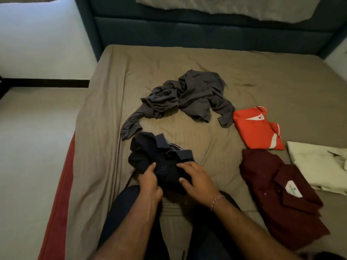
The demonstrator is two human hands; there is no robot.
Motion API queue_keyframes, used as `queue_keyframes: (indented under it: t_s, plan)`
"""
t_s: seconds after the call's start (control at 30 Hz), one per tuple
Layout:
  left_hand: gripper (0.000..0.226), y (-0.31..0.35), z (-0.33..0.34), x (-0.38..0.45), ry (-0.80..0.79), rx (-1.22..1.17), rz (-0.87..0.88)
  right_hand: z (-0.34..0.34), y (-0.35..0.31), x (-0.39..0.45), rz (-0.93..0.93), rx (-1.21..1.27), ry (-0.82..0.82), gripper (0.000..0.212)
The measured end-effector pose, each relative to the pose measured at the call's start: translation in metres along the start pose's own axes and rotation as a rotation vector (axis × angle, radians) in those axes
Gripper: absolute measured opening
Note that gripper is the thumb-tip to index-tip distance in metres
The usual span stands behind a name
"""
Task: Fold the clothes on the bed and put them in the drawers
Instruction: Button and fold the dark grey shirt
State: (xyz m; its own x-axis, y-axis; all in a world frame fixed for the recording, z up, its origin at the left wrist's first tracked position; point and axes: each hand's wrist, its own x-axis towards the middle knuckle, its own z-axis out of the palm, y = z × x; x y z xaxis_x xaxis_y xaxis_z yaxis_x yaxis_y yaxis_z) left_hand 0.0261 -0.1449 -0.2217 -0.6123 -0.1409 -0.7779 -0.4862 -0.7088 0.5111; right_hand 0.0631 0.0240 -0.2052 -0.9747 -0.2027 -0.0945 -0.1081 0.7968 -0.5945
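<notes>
Both your hands were on the navy shirt (161, 162): your left hand (149, 182) pinched its near left edge, your right hand (197, 182) lay flat-fingered across its right side. It sat directly ahead, collar away from you, bunched, dark, half folded on the bed (262, 81).

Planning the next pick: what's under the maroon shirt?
The maroon shirt lies folded on the tan bedsheet, its far edge touching the cream garment. Anything beneath it is hidden.

No writing can be read on any garment.
</notes>
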Motion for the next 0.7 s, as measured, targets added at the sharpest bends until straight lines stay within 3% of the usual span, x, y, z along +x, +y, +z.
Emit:
queue_keyframes:
  t_s: [0.1,0.17,0.23,0.33,0.43,0.53,0.7]
  plan:
    - [0.039,0.006,0.006,-0.012,-0.148,-0.019,0.068,-0.008,0.001,-0.005,0.402,0.597,0.31,0.049]
    - [0.041,0.001,0.02,-0.028,-0.254,-0.019,0.052,-0.017,-0.006,-0.012,0.656,1.205,0.294,0.055]
    - [0.045,-0.008,0.036,-0.047,-0.333,-0.001,0.047,-0.028,-0.008,-0.028,0.687,1.574,0.184,0.062]
    - [0.048,-0.025,0.063,-0.067,-0.446,0.065,0.049,-0.049,-0.001,-0.056,0.591,1.817,0.163,0.067]
    - [0.045,-0.044,0.088,-0.08,-0.538,0.183,0.042,-0.068,0.015,-0.078,0.459,1.941,0.34,0.061]
    - [0.043,-0.057,0.096,-0.084,-0.53,0.325,0.066,-0.079,0.031,-0.094,0.45,1.851,0.615,0.055]
    - [0.039,-0.081,0.114,-0.101,-0.608,0.426,0.07,-0.099,0.057,-0.119,0.48,1.777,0.838,0.055]
